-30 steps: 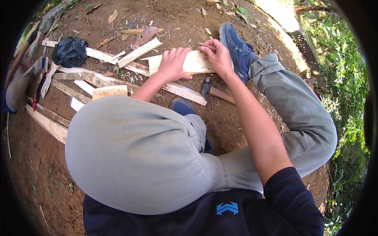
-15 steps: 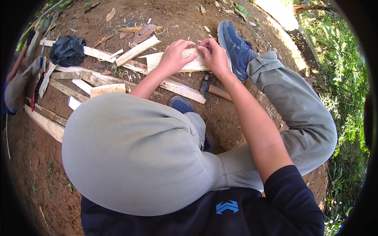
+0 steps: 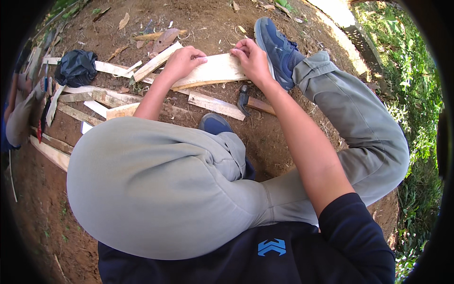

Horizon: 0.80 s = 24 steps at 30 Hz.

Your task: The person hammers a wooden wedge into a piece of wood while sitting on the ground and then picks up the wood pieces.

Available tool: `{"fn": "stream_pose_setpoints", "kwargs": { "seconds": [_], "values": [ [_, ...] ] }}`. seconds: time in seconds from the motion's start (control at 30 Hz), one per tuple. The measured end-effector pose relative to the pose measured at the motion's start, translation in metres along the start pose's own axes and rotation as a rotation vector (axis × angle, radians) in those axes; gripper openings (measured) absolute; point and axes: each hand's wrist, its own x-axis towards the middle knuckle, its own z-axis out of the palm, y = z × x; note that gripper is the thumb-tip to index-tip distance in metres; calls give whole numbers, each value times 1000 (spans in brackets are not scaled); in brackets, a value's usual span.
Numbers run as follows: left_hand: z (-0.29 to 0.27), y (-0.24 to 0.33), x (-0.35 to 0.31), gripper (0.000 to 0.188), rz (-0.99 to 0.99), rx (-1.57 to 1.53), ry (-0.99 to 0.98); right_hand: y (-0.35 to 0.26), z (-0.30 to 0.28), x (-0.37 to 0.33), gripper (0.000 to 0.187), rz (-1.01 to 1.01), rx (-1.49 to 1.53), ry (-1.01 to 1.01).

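Note:
A pale wooden board [image 3: 216, 71] is held between my two hands, over the other wood on the ground. My left hand [image 3: 185, 63] is closed round its left part, the thumb lying along the far edge. At the board's right end, my right hand [image 3: 252, 60] is closed with thumb and fingertips on the far corner, close to my blue shoe [image 3: 275, 53]. Just below that end lies a hammer [image 3: 243, 100] with a dark head and wooden handle. A shorter wood piece [image 3: 216, 105] rests left of the hammer.
Several wooden strips [image 3: 78, 97] lie across the soil at the left, with a crumpled black plastic bag [image 3: 75, 67] among them. Dry leaves [image 3: 165, 40] and shavings are scattered beyond. Another person's leg [image 3: 21, 116] shows at the far left. Green plants [image 3: 421, 118] grow along the right.
My left hand has moved left, away from my right hand, and more of the board's face shows. My right hand has shifted slightly left and stays at the board's right end.

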Motion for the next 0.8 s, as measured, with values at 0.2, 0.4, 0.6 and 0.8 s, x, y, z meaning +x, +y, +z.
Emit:
{"fn": "stream_pose_setpoints", "kwargs": {
  "seconds": [0.2, 0.4, 0.6, 0.8],
  "values": [
    [9, 9, 15, 33, 133, -144, 58, 5, 0, -3, 17, -73, -62, 12],
    [41, 43, 22, 38, 280, -322, 258, 0, 1, -4, 19, -159, -111, 23],
    [69, 46, 23, 33, 261, -401, 396, -3, 2, -6, 17, -325, -147, 54],
    [80, 53, 14, 26, 216, -417, 517, -13, -1, -1, 11, -184, -152, 2]
  ]
}}
